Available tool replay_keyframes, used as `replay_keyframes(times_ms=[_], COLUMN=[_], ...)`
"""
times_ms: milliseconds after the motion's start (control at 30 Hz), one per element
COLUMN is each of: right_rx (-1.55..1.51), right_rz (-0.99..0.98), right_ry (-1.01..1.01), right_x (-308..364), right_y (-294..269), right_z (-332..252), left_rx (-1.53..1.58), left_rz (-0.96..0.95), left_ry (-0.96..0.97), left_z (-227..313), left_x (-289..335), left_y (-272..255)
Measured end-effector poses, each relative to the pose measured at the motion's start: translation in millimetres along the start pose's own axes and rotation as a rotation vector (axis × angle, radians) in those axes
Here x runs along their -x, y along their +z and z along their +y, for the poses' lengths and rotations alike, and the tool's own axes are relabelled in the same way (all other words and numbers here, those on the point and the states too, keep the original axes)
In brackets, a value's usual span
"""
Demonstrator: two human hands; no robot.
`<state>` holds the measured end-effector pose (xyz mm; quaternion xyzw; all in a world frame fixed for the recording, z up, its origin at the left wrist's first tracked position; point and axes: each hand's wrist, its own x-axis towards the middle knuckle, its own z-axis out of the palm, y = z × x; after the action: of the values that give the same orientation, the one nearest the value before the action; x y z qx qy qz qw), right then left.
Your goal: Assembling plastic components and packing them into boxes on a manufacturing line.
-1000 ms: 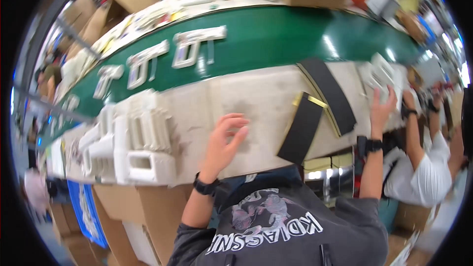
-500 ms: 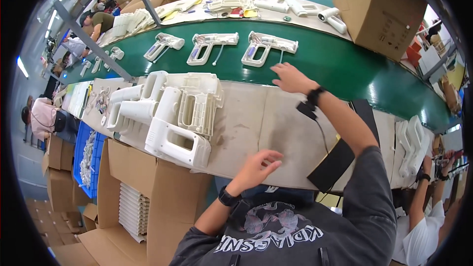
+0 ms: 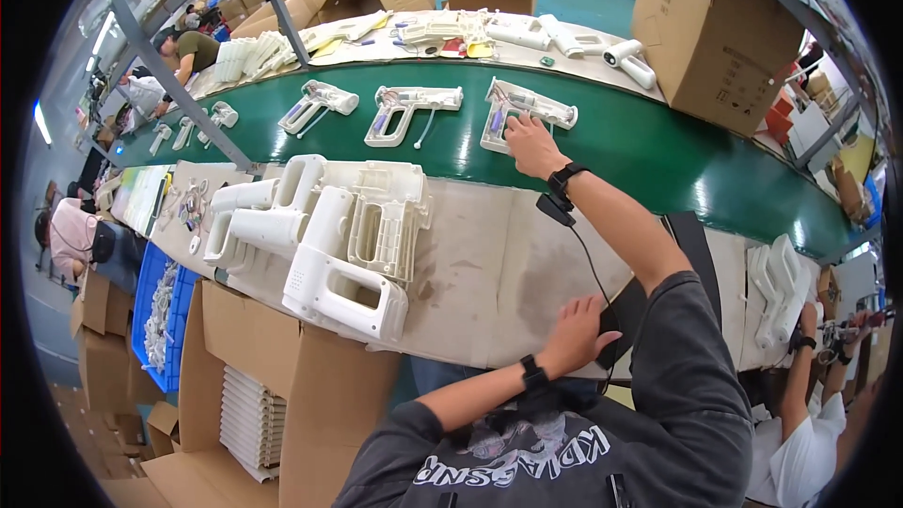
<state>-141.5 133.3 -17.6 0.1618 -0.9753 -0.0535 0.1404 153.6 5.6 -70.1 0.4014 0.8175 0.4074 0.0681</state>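
Observation:
My right hand [image 3: 534, 146] reaches onto the green belt, its fingers closed over the handle side of an open white handheld-appliance housing [image 3: 555, 113]. Purple parts and wires show inside it; my fingers hide part of the handle. My left hand [image 3: 576, 334] is over the near table edge beside a black mat [image 3: 625, 320], fingers stretched out and holding nothing. Two similar open housings, a middle one [image 3: 414, 113] and a left one [image 3: 318, 107], lie on the belt. White housing shells [image 3: 348, 282] are piled left of my hands.
A black device with a cable [image 3: 555, 210] hangs by my right wrist. An open carton [image 3: 249, 329] with stacked white parts and a blue crate [image 3: 160, 320] stand at left. A tall carton [image 3: 715, 47] is at far right. A co-worker's hands [image 3: 811, 325] work at right.
My right hand has moved forward onto the nearest-right housing, which has shifted right and turned slightly. My left hand has moved right across the table toward the black mat.

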Motion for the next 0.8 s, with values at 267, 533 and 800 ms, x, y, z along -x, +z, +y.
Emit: replay_keyframes(times_ms=[267,533,800], right_rx=[0.186,0.114,-0.007], right_rz=[-0.063,-0.083,-0.213], right_ry=[-0.252,-0.313,-0.358], right_x=[78.1,170.2,212.9], right_y=[-85.9,-99.4,-93.6], right_z=[-67.0,-151.3,-179.7], left_rx=[0.143,0.245,0.239], left_rz=[-0.164,-0.501,-0.692], left_ry=[-0.11,0.122,-0.219], left_z=[15.5,0.4,-7.3], left_x=[-21.9,61.2,147.0], left_y=[47.6,-75.6,-216.0])
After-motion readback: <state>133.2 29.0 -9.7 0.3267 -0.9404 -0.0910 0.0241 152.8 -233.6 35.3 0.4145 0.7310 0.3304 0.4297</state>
